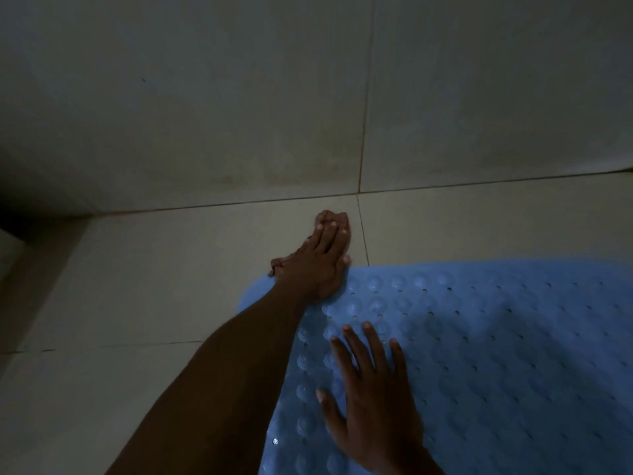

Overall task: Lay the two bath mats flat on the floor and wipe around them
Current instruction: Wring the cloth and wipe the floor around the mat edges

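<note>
Dim room. Tiled floor (137, 286) at left, wall (205, 97) behind it. Left hand (318, 265) reaches far, fingers straight, presses flat on reddish cloth (343, 221) on floor, just beside far left corner of blue bath mat (513, 354). Right hand (373, 402) nearer, palm down, fingers straight and spread, rests on mat. Mat lies flat on floor, near right, round bumps facing up.
</note>
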{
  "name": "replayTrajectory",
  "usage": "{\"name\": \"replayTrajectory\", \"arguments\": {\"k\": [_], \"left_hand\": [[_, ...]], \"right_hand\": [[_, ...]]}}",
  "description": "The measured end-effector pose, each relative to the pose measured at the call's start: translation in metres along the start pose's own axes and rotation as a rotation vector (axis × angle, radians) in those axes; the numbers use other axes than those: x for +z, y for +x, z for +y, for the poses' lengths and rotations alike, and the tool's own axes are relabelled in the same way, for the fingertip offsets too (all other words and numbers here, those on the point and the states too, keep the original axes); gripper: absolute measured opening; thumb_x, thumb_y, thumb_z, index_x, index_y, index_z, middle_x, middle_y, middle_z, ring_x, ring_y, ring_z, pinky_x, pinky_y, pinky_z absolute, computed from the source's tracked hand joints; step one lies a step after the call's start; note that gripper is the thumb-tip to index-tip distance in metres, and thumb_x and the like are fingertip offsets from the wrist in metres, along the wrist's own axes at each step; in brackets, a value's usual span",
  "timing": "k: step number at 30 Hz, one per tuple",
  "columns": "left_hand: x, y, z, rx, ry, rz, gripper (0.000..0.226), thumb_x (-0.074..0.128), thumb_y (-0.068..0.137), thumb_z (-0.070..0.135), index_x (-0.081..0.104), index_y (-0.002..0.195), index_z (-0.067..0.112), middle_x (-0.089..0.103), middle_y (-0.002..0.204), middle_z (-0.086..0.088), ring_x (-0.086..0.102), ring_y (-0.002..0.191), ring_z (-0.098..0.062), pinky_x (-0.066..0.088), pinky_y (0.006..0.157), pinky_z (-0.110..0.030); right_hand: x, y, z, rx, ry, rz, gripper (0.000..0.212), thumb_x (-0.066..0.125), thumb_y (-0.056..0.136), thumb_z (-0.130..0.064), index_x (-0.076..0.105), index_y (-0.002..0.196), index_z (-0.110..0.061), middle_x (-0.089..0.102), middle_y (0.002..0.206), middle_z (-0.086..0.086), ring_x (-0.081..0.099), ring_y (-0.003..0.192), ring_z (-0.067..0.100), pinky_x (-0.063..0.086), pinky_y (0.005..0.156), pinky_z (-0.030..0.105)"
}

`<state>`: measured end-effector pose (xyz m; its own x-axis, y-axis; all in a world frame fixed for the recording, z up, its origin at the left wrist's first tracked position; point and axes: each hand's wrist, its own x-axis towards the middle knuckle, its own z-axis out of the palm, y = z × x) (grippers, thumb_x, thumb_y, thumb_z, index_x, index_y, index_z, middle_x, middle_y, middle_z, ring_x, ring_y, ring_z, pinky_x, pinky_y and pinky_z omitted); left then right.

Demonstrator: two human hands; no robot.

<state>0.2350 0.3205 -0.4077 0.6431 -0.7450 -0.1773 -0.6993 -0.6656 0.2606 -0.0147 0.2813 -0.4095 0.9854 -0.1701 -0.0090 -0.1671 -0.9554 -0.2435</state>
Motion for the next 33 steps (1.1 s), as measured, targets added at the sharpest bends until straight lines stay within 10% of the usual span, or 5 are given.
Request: {"name": "replayTrajectory", "arguments": {"k": [8,17,22,25,33], "left_hand": [[0.017,-0.117,0.041,-0.310,-0.233,0.435,0.070,0.027,0.091,0.031,0.033,0.157,0.008,0.030,0.163,-0.017,0.022,0.153,-0.035,0.020,0.125,-0.049],[0.026,-0.138,0.057,-0.481,-0.147,0.385,0.074,0.014,0.093,0.037,0.008,0.162,0.011,0.008,0.170,-0.008,-0.002,0.157,-0.020,-0.006,0.126,-0.033],[0.050,-0.159,0.038,-0.517,-0.135,0.344,0.070,0.026,0.099,0.032,0.005,0.163,0.011,0.004,0.171,-0.006,-0.006,0.157,-0.019,-0.003,0.127,-0.036],[0.052,-0.161,0.043,-0.516,-0.147,0.353,0.069,0.027,0.100,0.032,0.007,0.163,0.012,0.005,0.171,-0.006,-0.005,0.157,-0.019,-0.003,0.127,-0.035],[0.051,-0.159,0.046,-0.524,-0.131,0.364,0.071,0.022,0.097,0.036,0.011,0.163,0.012,0.009,0.171,-0.005,0.000,0.157,-0.019,0.001,0.127,-0.036]], "right_hand": [[-0.003,-0.001,0.002,0.010,0.044,-0.009,0.065,0.041,0.092,-0.060,0.045,0.148,-0.027,0.032,0.163,-0.002,0.017,0.154,0.025,0.022,0.118,0.060],[-0.041,0.064,0.030,0.073,0.375,0.446,0.041,0.053,0.082,-0.023,0.065,0.121,-0.016,0.063,0.129,0.006,0.057,0.122,0.031,0.046,0.099,0.048],[-0.041,0.171,-0.002,-0.287,-0.002,-0.041,0.056,0.037,0.100,-0.043,0.028,0.155,-0.038,0.013,0.168,-0.001,0.004,0.155,0.030,0.002,0.121,0.057],[-0.038,0.196,0.012,-0.271,-0.086,-0.247,0.050,0.027,0.106,-0.046,0.024,0.156,-0.040,0.012,0.168,-0.005,0.002,0.156,0.027,0.006,0.122,0.059],[-0.048,0.174,0.062,0.116,-0.187,-0.081,0.054,0.029,0.102,-0.049,0.033,0.153,-0.034,0.037,0.156,0.007,0.023,0.146,0.041,0.014,0.118,0.059]]}}
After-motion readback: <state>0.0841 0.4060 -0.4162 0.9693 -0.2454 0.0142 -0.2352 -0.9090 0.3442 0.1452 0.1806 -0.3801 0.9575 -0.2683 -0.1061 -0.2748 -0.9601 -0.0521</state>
